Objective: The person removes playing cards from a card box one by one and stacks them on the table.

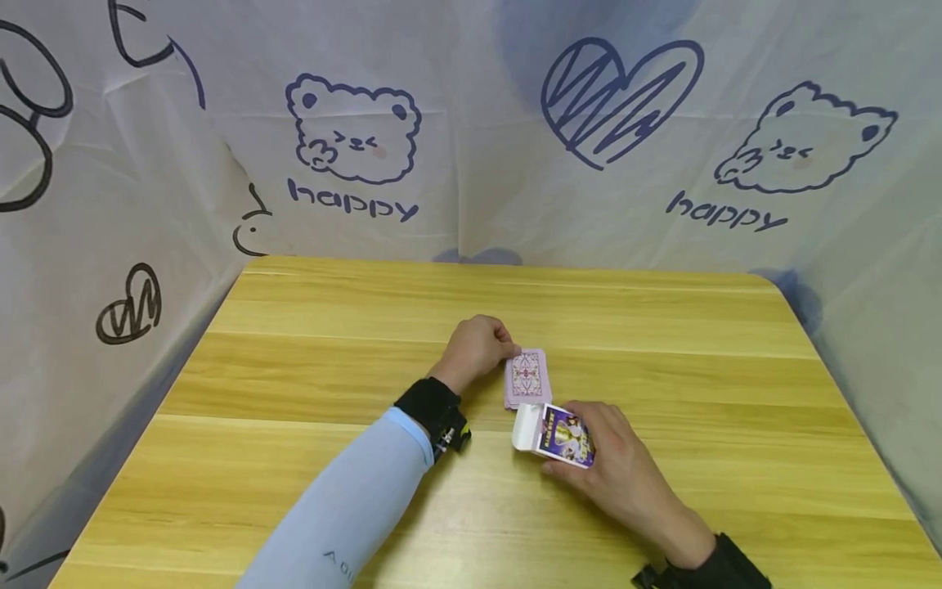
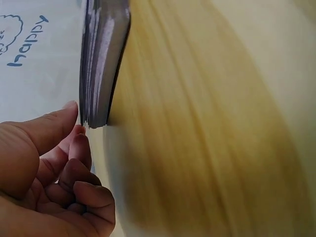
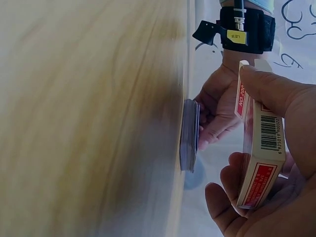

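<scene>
A deck of playing cards (image 1: 527, 378), with red-patterned backs, lies face down on the table. My left hand (image 1: 476, 352) is at its far left corner, thumb and index finger pinching the edge; its other fingers curl in, as the left wrist view shows. The stack (image 2: 101, 64) looks slightly uneven along its side. My right hand (image 1: 614, 458) holds a card box (image 1: 567, 438) between thumb and fingers, just on the near side of the deck. The box's white flap stands open toward the left. A barcode (image 3: 269, 132) shows on the box's side in the right wrist view.
The wooden table (image 1: 331, 311) reaches out to both sides. Behind it and at its sides hang white cloths (image 1: 486, 139) with drawn bears and hearts. A black wrist strap with a camera (image 1: 434, 417) sits on the left wrist, over a light blue sleeve (image 1: 346, 499).
</scene>
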The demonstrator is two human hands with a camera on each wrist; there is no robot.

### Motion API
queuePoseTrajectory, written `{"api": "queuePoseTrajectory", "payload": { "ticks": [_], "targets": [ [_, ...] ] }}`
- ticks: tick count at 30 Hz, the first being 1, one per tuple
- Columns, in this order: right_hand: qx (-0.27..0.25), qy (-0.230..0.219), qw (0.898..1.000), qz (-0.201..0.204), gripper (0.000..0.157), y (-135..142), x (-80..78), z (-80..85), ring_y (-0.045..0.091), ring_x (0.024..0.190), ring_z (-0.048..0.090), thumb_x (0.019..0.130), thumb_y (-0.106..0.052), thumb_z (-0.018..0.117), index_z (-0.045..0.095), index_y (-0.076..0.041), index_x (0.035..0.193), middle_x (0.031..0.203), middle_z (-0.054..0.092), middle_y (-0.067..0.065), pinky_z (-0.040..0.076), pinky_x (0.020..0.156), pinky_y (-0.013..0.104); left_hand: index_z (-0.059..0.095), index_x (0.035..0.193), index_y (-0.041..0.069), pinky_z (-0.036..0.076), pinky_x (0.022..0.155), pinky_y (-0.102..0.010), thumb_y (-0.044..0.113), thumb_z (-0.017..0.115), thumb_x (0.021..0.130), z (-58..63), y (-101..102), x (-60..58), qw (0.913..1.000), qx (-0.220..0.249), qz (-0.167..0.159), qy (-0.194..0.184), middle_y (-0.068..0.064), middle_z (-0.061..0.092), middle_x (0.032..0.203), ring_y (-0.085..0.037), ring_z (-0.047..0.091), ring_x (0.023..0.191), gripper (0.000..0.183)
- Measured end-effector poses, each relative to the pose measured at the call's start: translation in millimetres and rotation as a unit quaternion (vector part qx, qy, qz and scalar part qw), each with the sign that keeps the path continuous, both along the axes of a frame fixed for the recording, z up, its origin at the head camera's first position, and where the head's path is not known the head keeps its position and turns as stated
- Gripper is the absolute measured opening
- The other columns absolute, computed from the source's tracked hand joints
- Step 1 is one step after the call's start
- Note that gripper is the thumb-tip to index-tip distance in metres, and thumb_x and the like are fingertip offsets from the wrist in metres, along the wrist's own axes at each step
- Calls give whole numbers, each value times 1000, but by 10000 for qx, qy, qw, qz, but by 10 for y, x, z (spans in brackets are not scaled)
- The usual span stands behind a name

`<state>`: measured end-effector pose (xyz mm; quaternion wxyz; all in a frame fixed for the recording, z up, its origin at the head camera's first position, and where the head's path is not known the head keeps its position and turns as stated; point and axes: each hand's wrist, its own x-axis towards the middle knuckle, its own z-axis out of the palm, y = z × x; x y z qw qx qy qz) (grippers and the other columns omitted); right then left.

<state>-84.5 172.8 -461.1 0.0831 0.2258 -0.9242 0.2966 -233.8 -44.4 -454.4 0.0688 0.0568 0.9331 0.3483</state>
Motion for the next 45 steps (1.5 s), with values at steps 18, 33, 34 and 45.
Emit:
{"api": "queuePoseTrajectory", "payload": {
  "ticks": [18, 33, 34, 45],
  "targets": [
    [24, -258, 9993, -282, 80, -14, -93, 110, 22, 106, 48, 69, -41, 86, 46, -11, 131, 120, 56, 7, 46, 85, 44, 67, 83, 18, 43, 61, -31, 31, 71, 86, 444, -220, 722, 9888, 1313, -626, -343, -2, 63, 81, -19, 54, 73, 13],
    [-84, -277, 9994, -182, 79, -130, -93, 132, 22, 108, 46, 71, -41, 85, 44, -14, 132, 122, 54, 7, 46, 86, 43, 63, 76, 16, 40, 55, -28, 32, 75, 80, 171, -103, 1114, 9823, 1530, -705, -819, 2, 61, 74, -15, 52, 65, 20],
    [-88, -256, 9995, -174, 79, -132, -90, 128, 22, 108, 46, 70, -41, 85, 44, -14, 132, 122, 54, 7, 46, 86, 43, 63, 76, 16, 39, 55, -27, 32, 75, 79, 163, -98, 1112, 9822, 1545, -718, -792, 2, 60, 74, -15, 51, 65, 21],
    [-133, -10, 9999, 21, 82, -141, -75, 68, 22, 111, 47, 67, -38, 87, 45, -11, 132, 122, 55, 7, 46, 89, 45, 65, 75, 13, 39, 53, -26, 21, 72, 80, 73, -58, 1135, 9772, 1726, -744, -992, 2, 62, 71, -13, 52, 62, 12]
  ]
}}
